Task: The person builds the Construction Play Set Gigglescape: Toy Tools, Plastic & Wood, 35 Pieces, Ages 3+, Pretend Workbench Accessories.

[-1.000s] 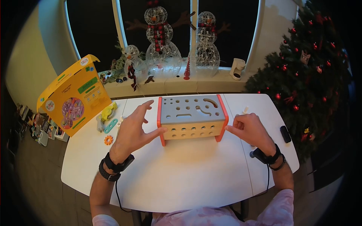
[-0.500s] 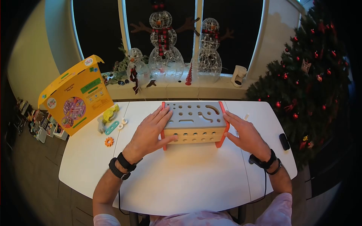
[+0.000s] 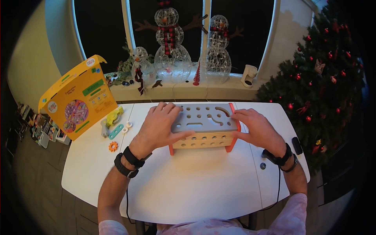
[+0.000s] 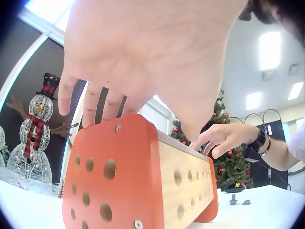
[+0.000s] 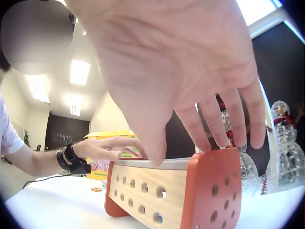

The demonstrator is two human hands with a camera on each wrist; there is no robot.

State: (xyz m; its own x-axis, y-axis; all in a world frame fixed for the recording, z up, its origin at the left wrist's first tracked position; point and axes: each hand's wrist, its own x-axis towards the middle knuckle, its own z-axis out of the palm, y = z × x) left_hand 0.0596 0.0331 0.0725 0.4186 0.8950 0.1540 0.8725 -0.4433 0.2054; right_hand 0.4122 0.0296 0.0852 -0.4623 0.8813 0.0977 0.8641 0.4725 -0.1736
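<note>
A toy wooden workbench [image 3: 203,126] with a grey slotted top, pale wood sides pierced by round holes, and red end panels stands upright on the white table. My left hand [image 3: 159,127] lies over its left end, fingers extended across the top and thumb along the front upper edge. At the other end is my right hand [image 3: 259,131], its fingers reaching over the right red panel [image 5: 214,191] and its thumb by the front edge. Under the left hand, the left red panel [image 4: 112,171] shows its holes and screws in the left wrist view.
To the left lie an orange gear [image 3: 113,146], a teal strip with holes [image 3: 116,132], a yellow-green toy piece [image 3: 114,116] and white pieces [image 3: 127,126]. A yellow box [image 3: 78,98] stands behind them. Right of the workbench are a grey bolt-like piece [image 3: 263,166] and a black object [image 3: 297,145].
Both hands have come in from beside the workbench onto its ends. The right hand's curled fingers have straightened; the left has slid further over the top.
</note>
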